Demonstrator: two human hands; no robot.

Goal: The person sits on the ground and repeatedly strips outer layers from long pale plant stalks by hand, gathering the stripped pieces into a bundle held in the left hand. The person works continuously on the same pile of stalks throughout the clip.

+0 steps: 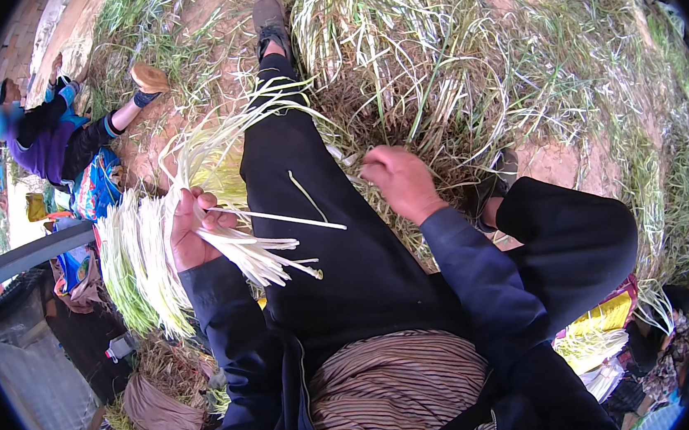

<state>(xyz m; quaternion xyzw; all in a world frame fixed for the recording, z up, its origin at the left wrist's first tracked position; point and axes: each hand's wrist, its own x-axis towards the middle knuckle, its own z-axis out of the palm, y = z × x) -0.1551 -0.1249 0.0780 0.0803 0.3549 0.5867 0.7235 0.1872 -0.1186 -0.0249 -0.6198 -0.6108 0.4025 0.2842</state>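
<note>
My left hand [196, 226] grips a bunch of pale leafy stalks [255, 254], their white ends fanned over my left thigh and their thin yellowish leaves trailing up across my shin. One stalk sticks out apart from the rest, and a loose strand [307, 195] lies on my dark trousers. My right hand [400, 181], slightly blurred, is raised over the plant pile right of my leg, its fingers curled; whether it holds anything is unclear. Left of my left hand lies a thick stack of white and green stalks [137, 260].
A large heap of loose leaves and roots [392, 61] covers the ground ahead. Another person [45, 144] sits at the upper left beside a blue bag [99, 182]. A grey bar [31, 257] crosses at left. More stalks lie on a yellow bag [610, 320] at lower right.
</note>
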